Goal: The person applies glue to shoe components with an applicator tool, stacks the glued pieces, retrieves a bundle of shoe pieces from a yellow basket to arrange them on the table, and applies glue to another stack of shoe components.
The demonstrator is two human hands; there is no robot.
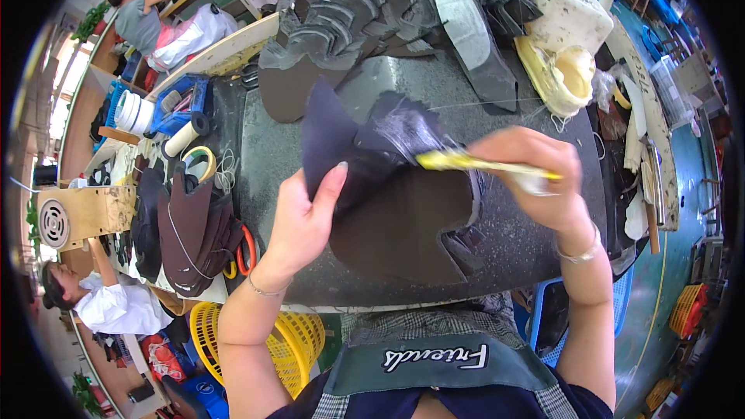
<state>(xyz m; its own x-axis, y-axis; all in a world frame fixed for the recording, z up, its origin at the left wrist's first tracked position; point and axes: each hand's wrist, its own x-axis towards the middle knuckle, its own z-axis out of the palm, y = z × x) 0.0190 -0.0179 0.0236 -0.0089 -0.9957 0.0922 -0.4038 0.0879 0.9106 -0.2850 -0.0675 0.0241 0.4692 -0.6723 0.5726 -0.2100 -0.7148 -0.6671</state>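
My left hand point(304, 221) pinches a dark cut piece point(326, 128) that looks like a shoe upper, its left part lifted and folded up. In my right hand point(535, 171) is a brush with a yellow handle point(458, 161), its tip against a shiny wet patch point(403, 128) on the piece. Thin sticky strands stretch from near the brush toward the cream glue pot point(573, 77) at the far right. Below the lifted piece lies a stack of brown-black cut pieces point(396, 225) on the dark worktable point(268, 171). The brush end is partly blurred.
Fanned rows of dark cut pieces point(334, 23) cover the back of the table. On the left are a bundle of brown pieces point(194, 225), orange-handled scissors point(247, 248), tape rolls point(200, 163) and a blue bin point(182, 109). A yellow basket point(303, 341) stands below. Two people work farther left.
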